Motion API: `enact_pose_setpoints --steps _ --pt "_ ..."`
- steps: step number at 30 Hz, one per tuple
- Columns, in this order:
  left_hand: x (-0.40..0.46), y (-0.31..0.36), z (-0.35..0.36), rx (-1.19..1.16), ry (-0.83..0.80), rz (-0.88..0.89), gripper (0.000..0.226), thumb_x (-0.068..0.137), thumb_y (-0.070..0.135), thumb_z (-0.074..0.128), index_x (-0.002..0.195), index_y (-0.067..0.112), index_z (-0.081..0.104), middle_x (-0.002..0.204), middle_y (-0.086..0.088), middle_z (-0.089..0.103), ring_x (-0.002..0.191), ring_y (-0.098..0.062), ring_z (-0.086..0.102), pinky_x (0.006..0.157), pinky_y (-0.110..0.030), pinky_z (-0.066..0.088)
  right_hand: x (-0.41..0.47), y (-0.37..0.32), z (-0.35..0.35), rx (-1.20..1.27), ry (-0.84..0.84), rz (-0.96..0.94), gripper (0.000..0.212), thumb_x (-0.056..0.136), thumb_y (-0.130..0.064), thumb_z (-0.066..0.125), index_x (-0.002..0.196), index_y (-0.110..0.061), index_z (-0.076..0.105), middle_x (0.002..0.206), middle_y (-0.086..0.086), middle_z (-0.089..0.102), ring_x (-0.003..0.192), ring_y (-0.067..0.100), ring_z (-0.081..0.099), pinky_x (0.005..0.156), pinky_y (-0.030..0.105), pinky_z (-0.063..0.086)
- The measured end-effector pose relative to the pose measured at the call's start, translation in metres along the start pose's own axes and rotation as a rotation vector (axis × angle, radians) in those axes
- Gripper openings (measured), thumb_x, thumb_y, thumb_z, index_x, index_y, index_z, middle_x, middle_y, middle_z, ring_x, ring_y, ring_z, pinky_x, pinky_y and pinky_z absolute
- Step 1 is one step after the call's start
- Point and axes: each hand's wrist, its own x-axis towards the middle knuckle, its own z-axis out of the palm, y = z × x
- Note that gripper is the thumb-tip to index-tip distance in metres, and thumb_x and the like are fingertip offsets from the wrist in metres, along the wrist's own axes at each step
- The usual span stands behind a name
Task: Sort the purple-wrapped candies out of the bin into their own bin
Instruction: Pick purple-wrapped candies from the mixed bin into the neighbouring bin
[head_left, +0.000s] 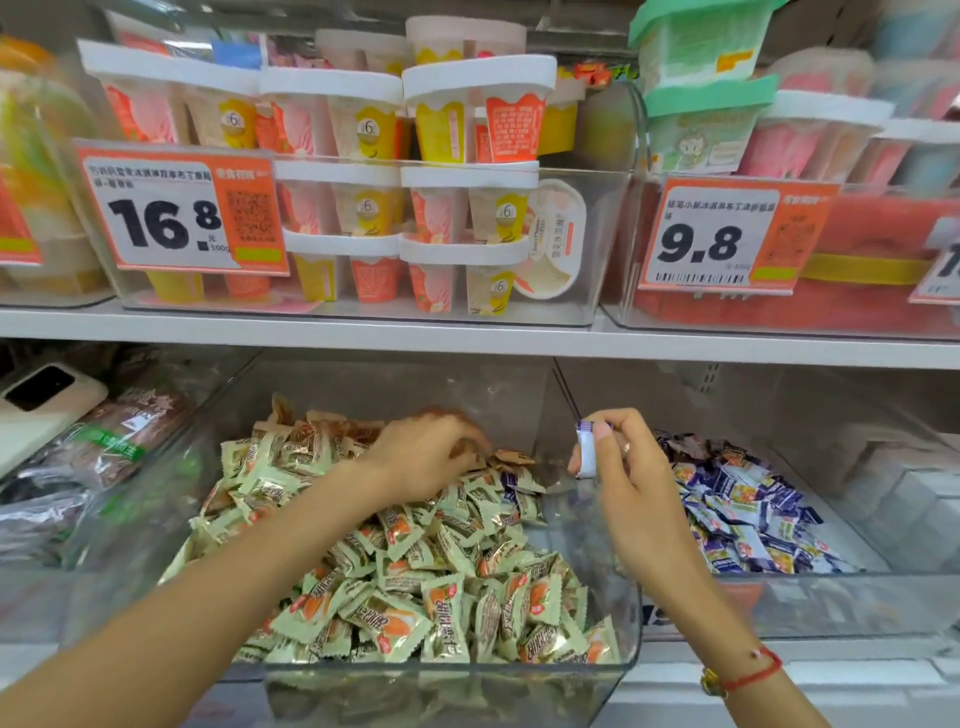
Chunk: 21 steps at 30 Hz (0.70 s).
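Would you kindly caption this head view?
Right hand pinches a purple candy above the bins; left hand digs among green candies.

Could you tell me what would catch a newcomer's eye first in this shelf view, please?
Probably the right hand, raised above the wall between two clear bins and pinching a purple-wrapped candy. Left of it, the left hand digs into the heap of green-wrapped candies; to the right lies the purple pile.

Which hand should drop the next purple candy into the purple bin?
The right hand: its fingers already pinch a purple-wrapped candy, held up near the purple bin on its side. The left hand is down among the green-wrapped candies in the mixed bin, farther off.
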Motion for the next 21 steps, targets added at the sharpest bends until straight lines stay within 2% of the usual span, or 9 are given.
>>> enact_pose_setpoints --steps 3,5,7,10,14,15,18,19,21 --pt "0.033 0.012 0.035 0.047 -0.185 0.004 0.033 0.096 0.034 0.050 0.129 0.033 0.052 0.130 0.005 0.053 0.111 -0.015 0.053 0.090 -0.029 0.042 0.001 0.001 -0.001 0.035 -0.037 0.009 0.021 0.102 -0.029 0.035 0.095 -0.022 0.054 0.074 0.009 0.058 0.046 0.005 0.034 0.045 0.020 0.029" --pt "0.047 0.014 0.051 0.131 -0.272 -0.037 0.040 0.094 0.042 0.051 0.133 0.032 0.050 0.133 0.000 0.049 0.119 -0.021 0.048 0.100 -0.036 0.041 0.003 0.000 -0.001 0.049 -0.062 0.011 0.022 0.102 -0.030 0.035 0.094 -0.023 0.054 0.076 0.012 0.058 0.050 0.012 0.038 0.048 0.027 0.031" --pt "0.058 0.015 0.058 0.195 -0.285 -0.062 0.039 0.091 0.047 0.055 0.127 0.032 0.055 0.133 -0.001 0.049 0.124 -0.025 0.043 0.103 -0.041 0.039 0.005 0.001 -0.002 0.051 -0.077 0.002 0.021 0.102 -0.030 0.035 0.094 -0.025 0.054 0.077 0.010 0.058 0.054 0.016 0.040 0.050 0.029 0.033" --pt "0.061 0.012 0.060 0.187 -0.225 -0.058 0.030 0.086 0.047 0.062 0.111 0.030 0.065 0.124 0.000 0.054 0.119 -0.024 0.046 0.096 -0.038 0.043 0.005 0.000 -0.003 0.004 -0.087 -0.009 0.023 0.102 -0.031 0.032 0.097 -0.030 0.054 0.079 0.012 0.055 0.056 0.011 0.040 0.052 0.023 0.034" --pt "0.030 -0.002 0.042 0.018 -0.199 -0.087 0.029 0.090 0.048 0.056 0.112 0.031 0.063 0.125 0.009 0.058 0.104 -0.012 0.056 0.086 -0.026 0.043 0.011 -0.002 -0.006 -0.081 -0.163 0.002 0.026 0.103 -0.033 0.026 0.104 -0.032 0.052 0.080 0.010 0.049 0.060 0.007 0.040 0.056 0.021 0.034" --pt "0.020 -0.004 0.032 -0.025 -0.150 -0.096 0.027 0.091 0.048 0.055 0.109 0.032 0.064 0.122 0.011 0.060 0.098 -0.008 0.059 0.081 -0.023 0.044 0.014 -0.004 -0.007 -0.086 -0.181 0.012 0.026 0.103 -0.034 0.025 0.104 -0.032 0.051 0.078 0.007 0.047 0.060 0.007 0.040 0.056 0.021 0.034" --pt "-0.010 0.001 -0.003 -0.227 0.049 -0.120 0.024 0.093 0.043 0.054 0.107 0.031 0.068 0.088 0.018 0.064 0.062 0.007 0.055 0.059 -0.020 0.041 0.020 -0.015 -0.008 -0.120 -0.229 0.026 0.023 0.100 -0.043 0.033 0.103 -0.028 0.049 0.074 0.010 0.049 0.061 0.019 0.043 0.063 0.034 0.039" --pt "-0.018 0.005 -0.015 -0.341 0.113 -0.108 0.022 0.092 0.041 0.055 0.105 0.030 0.070 0.082 0.021 0.064 0.061 0.008 0.055 0.061 -0.022 0.044 0.021 -0.020 -0.008 -0.166 -0.239 0.007 0.025 0.097 -0.049 0.039 0.102 -0.027 0.048 0.076 0.011 0.054 0.063 0.023 0.047 0.065 0.039 0.042" --pt "-0.034 0.017 -0.034 -0.594 0.192 -0.049 0.019 0.092 0.035 0.058 0.097 0.026 0.074 0.085 0.017 0.070 0.074 0.003 0.062 0.075 -0.027 0.050 0.023 -0.031 -0.004 -0.249 -0.245 -0.030 0.038 0.085 -0.062 0.051 0.100 -0.026 0.049 0.076 0.000 0.059 0.064 0.016 0.053 0.063 0.035 0.044"
